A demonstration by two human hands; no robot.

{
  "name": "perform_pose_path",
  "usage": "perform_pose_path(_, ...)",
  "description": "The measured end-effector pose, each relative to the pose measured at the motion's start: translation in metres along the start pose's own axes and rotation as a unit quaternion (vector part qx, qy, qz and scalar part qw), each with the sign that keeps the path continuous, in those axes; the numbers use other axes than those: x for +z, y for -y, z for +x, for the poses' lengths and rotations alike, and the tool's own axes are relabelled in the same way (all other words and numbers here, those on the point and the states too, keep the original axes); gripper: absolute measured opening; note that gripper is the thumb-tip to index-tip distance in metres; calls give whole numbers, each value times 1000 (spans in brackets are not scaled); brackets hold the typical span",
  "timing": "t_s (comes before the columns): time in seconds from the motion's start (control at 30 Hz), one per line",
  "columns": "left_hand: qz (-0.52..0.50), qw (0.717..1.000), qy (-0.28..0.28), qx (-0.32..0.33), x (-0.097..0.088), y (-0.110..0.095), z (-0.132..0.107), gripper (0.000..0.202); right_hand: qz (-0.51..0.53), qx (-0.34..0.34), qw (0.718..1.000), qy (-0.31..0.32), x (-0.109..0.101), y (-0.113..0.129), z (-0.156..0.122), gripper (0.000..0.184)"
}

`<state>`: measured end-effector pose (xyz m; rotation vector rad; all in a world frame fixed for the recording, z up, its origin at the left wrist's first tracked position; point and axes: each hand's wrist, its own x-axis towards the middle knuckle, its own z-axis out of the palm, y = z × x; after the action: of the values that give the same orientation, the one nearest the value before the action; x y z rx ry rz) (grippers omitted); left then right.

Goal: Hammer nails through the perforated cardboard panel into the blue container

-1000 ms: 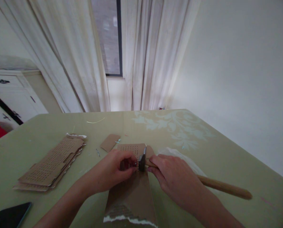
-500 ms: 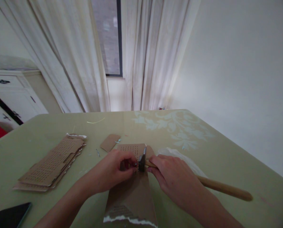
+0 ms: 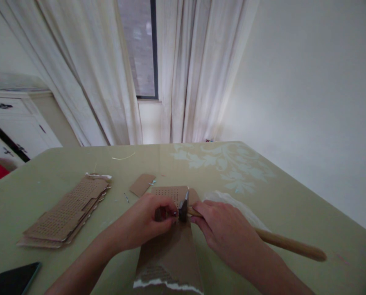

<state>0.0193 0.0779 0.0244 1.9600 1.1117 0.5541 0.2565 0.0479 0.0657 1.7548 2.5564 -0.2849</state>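
A brown cardboard strip, with rows of small holes at its far end and a torn white near edge, lies in front of me. My right hand is closed round the wooden handle of a hammer, close to its dark metal head. The rest of the handle sticks out to the right beyond my wrist. Over the cardboard, my left hand is pinched just left of the hammer head. Something tiny shows at its fingertips, too small to name.
To the left lies a stack of punched cardboard pieces, with a dark phone nearer me. A small cardboard piece and a thin metal bit lie beyond my left hand. Clear plastic is behind my right hand.
Both hands, the hammer and the cardboard stay in almost the same place. The far end of the handle has dipped very slightly.
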Motion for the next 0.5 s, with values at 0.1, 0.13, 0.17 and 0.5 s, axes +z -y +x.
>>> perform_pose_path(0.1,4,1000,-1,-1,0,1,0,18,2,-2,1000,3,0,0,0,18)
perform_pose_path(0.13,4,1000,-1,-2,0,0,1,18,3,-2,1000,5,0,0,0,18)
perform_pose_path(0.17,3,1000,-1,-2,0,0,1,18,2,-3,1000,7,0,0,0,18)
perform_pose_path(0.5,-4,1000,-3,8,0,-2,0,18,-2,1,1000,6,-1,2,1,19)
